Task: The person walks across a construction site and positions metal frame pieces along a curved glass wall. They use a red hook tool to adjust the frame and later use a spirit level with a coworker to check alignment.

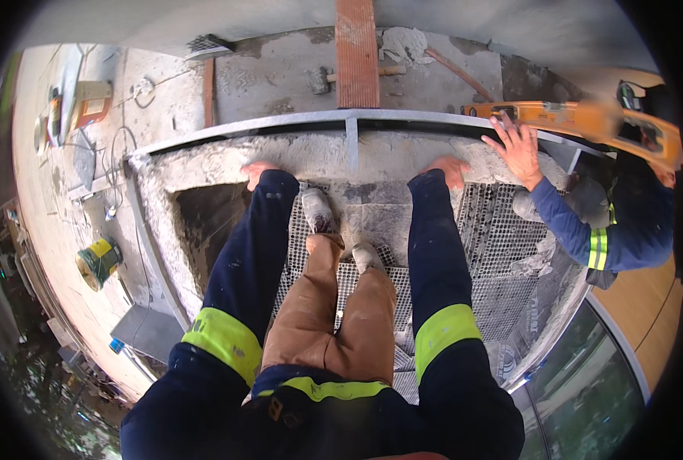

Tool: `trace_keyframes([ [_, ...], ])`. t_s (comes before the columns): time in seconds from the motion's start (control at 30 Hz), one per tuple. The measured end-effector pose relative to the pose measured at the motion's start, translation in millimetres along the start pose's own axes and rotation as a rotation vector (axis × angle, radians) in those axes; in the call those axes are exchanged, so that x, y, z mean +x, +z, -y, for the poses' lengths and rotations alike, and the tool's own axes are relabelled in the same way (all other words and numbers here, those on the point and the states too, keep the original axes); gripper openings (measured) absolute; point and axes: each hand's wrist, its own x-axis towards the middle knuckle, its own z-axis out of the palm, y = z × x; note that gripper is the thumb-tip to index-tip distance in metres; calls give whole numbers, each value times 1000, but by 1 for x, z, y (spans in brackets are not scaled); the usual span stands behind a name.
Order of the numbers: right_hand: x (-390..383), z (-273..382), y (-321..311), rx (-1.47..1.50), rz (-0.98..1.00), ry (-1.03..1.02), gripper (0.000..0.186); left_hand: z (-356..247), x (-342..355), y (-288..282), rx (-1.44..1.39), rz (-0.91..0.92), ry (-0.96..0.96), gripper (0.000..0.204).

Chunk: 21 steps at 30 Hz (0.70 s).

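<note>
Both of my arms reach forward in dark blue sleeves with yellow-green bands. My left hand [258, 172] lies against the rough concrete ledge [326, 153], near the corner of a dark opening; its fingers look spread, partly behind the cuff. Against the same ledge further right rests my right hand [450, 169], fingers apart, nothing held. A grey metal frame bar [272, 121] runs along the ledge's far side, with a short upright piece at its middle. At the right, a co-worker's hand [519, 152] touches the bar beside an orange spirit level [548, 115].
Perforated plastic panels [502, 238] lie around my dusty shoes [318, 211]. Beyond the bar are a ribbed reddish-brown plank [357, 54] and a mallet [322, 80]. A bucket [100, 262], cables and a grey board [150, 331] are at the left; glass panes [586, 383] stand lower right.
</note>
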Motion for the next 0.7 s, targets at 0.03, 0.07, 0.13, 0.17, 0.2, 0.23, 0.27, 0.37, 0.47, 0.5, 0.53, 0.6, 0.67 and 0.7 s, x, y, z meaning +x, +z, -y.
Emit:
trace_keyframes([
  [0.03,-13,5,4,34,-162,133,48,-13,-13,0,160,-170,62,45],
  [0.07,-17,10,-3,74,-127,197,52,-24,-22,-1,136,-208,12,45],
  [0.13,-30,17,-16,26,-177,197,51,-34,-38,-8,168,-230,-34,44],
  [0.17,-36,26,-17,21,-194,197,50,-37,-43,-14,224,-199,48,44],
  [0.2,-40,30,-21,-8,-188,204,50,-41,-43,-24,234,-186,59,43],
  [0.23,-43,34,-24,-14,-197,207,49,-48,-45,-31,184,-184,-2,43],
  [0.27,-44,39,-24,-11,-205,209,49,-49,-57,-32,186,-198,10,42],
  [0.37,-44,44,-20,-25,-203,191,50,-57,-67,-42,196,-189,27,41],
  [0.47,-42,43,-15,-46,-186,170,50,-57,-68,-41,282,-152,133,40],
  [0.5,-40,43,-13,-71,-245,213,50,-55,-67,-38,231,-180,67,40],
  [0.53,-39,43,-12,-51,-171,152,51,-54,-64,-36,279,-147,134,39],
  [0.6,-38,43,-12,-78,-224,195,51,-50,-56,-33,231,-177,78,39],
  [0.67,-38,40,-15,-60,-149,131,51,-48,-55,-25,276,-137,154,38],
  [0.7,-38,39,-16,-87,-189,192,51,-47,-52,-23,232,-173,91,37],
])
